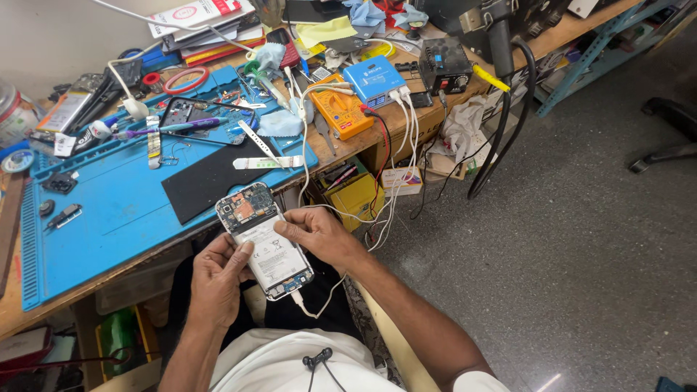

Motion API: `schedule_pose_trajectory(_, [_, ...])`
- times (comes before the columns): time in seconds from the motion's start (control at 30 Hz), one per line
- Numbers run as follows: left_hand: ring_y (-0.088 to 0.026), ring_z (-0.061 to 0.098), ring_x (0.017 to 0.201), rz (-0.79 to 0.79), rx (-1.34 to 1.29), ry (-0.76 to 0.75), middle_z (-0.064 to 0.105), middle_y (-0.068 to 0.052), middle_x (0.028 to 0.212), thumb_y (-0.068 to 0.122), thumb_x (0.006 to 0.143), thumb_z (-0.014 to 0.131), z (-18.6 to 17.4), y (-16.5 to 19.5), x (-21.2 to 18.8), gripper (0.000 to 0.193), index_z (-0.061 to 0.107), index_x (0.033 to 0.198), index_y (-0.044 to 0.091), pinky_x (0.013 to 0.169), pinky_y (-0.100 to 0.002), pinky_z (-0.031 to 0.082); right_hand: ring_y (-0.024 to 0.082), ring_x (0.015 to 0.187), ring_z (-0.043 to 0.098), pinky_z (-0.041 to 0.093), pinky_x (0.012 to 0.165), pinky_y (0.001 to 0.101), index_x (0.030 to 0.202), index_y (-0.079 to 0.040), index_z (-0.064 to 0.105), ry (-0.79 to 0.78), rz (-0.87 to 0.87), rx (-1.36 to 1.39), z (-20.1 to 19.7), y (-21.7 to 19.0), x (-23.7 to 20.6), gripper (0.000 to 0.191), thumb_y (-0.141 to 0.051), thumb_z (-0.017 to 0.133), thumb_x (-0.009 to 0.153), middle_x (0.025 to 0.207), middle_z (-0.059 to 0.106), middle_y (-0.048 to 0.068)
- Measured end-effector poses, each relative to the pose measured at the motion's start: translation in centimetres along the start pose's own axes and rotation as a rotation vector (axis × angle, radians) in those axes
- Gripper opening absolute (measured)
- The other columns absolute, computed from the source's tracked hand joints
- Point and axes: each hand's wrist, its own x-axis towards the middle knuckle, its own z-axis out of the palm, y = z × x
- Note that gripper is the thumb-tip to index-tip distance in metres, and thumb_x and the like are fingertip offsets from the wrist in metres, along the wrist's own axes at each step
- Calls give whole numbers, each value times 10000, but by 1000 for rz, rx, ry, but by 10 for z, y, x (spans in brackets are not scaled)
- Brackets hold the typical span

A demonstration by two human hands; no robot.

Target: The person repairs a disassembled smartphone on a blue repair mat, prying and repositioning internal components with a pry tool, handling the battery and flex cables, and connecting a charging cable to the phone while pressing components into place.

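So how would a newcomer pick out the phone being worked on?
Start at the blue work mat on the wooden bench, then drop just below its near edge. There the left hand and right hand hold an opened smartphone: back cover off, white battery exposed, white cable plugged into its bottom end.

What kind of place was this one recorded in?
Most likely a phone repair bench. Both hands, left hand and right hand, hold an opened smartphone with its back cover off and a white cable plugged in. A blue repair mat covers the workbench, with an orange multimeter beside it.
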Motion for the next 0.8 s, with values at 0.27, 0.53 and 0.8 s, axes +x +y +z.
schedule_pose_trajectory(0.27, [-95,700,814,-29,44,14,744,-81,985,107,971,650,-10,1,-9,235,686,1163,-24,666,-262,589,46,748,690,558,628,237,1075,28,730,90,2,-224,20,-7,-3,279,-233,689,985,874,772,64])
schedule_pose_trajectory(0.53, [-82,684,789,-19,90,9,749,-71,987,83,945,672,-9,-7,-8,250,687,1176,-9,617,-232,549,50,774,694,568,637,239,1080,29,725,83,-28,-218,23,-11,-1,276,-230,683,994,903,769,73])
schedule_pose_trajectory(0.8, [-54,650,757,-1,92,5,746,-56,979,87,942,685,-12,-11,-2,255,692,1182,2,583,-205,497,45,790,677,555,666,230,1101,28,719,67,-20,-139,16,-1,3,292,-243,683,1000,904,756,46])
